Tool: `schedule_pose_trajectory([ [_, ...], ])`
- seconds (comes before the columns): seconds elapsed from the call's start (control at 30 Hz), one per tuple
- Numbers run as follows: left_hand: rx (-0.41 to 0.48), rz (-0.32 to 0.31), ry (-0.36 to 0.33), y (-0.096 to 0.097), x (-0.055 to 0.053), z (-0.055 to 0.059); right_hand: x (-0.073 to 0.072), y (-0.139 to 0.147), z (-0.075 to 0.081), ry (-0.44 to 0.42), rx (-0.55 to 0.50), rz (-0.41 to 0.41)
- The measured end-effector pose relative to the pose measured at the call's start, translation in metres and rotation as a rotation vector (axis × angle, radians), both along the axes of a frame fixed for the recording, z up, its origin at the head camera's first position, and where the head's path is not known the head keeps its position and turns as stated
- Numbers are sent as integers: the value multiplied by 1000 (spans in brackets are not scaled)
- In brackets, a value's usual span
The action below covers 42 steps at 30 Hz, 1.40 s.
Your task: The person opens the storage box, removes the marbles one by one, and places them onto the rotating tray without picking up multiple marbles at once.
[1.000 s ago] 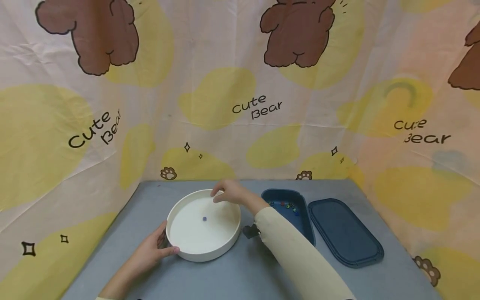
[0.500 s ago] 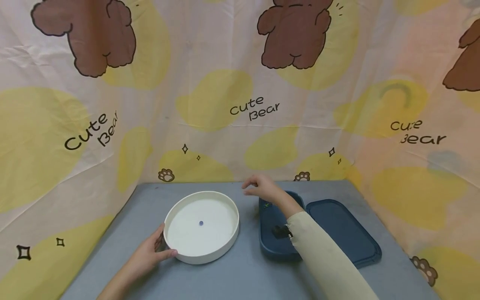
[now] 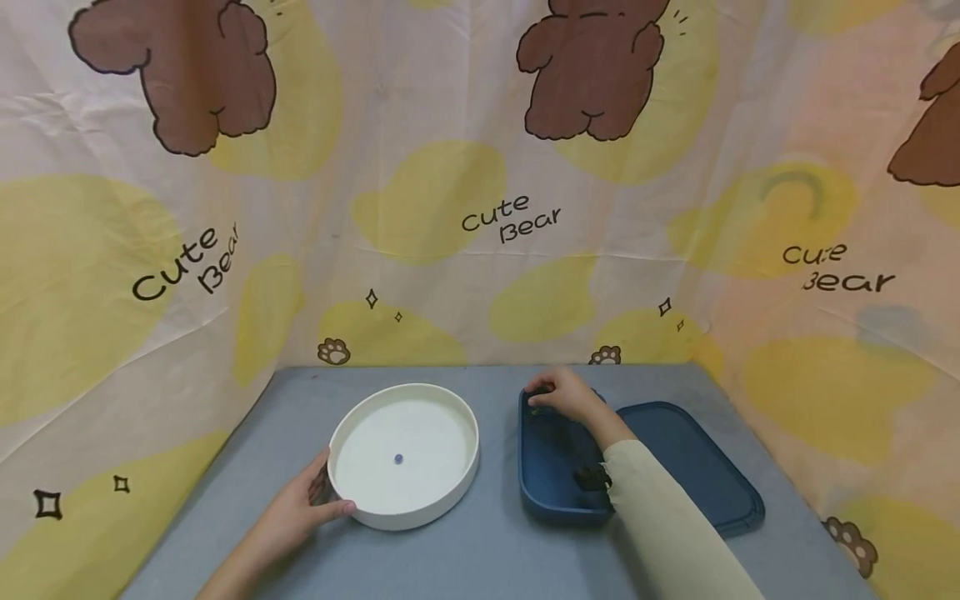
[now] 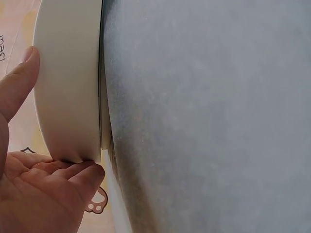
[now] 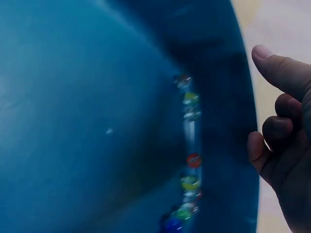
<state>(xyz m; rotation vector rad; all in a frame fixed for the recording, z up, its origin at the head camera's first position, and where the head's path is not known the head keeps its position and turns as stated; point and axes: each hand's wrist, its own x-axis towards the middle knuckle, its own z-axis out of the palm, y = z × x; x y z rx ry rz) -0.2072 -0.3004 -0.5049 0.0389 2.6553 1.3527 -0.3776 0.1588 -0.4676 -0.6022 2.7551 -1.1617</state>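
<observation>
My left hand (image 3: 303,496) grips the near left side of a round white tray (image 3: 405,518), thumb and fingers against its wall (image 4: 68,97). One bluish-purple marble (image 3: 398,459) lies on the tray's floor. My right hand (image 3: 566,394) hovers over the far end of a dark blue rectangular container (image 3: 543,504). In the right wrist view its thumb (image 5: 279,70) and curled fingers stand apart beside the container's rim, with nothing between them. Several glass marbles (image 5: 190,182), coloured red, green, yellow and blue, lie in a row along the inside wall there.
A dark blue lid (image 3: 690,458) lies flat on the grey table (image 3: 420,575), right of the container. A printed cloth (image 3: 420,200) with bears hangs behind and along both sides. The right sleeve (image 3: 667,508) crosses over the container's right side and part of the lid.
My right hand has moved from over the white tray to the right, then down over the blue container. The marble in the tray has shifted slightly. My left hand stays at the tray's wall.
</observation>
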Motion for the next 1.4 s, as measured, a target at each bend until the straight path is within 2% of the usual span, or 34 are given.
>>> schedule_pose_trajectory([
  [0.17,16,6,-8,0,-1,0,1,4,-11,-14,46,-31],
  [0.37,48,14,8,-1,-2,2,-2,8,-20,-40,100,-1],
  [0.6,72,-25,38,-3,-9,2,-5,8,-27,-47,176,-10],
  [0.8,75,-44,44,-4,-12,3,-7,5,-32,-18,206,12],
  [1.0,85,-53,39,-5,-12,4,-8,1,-34,-18,231,-2],
  [1.27,98,-42,42,-8,-10,-3,-3,-5,-33,-43,279,-20],
  [1.4,109,-50,46,-10,-9,-2,-2,-8,-30,-34,300,-28],
])
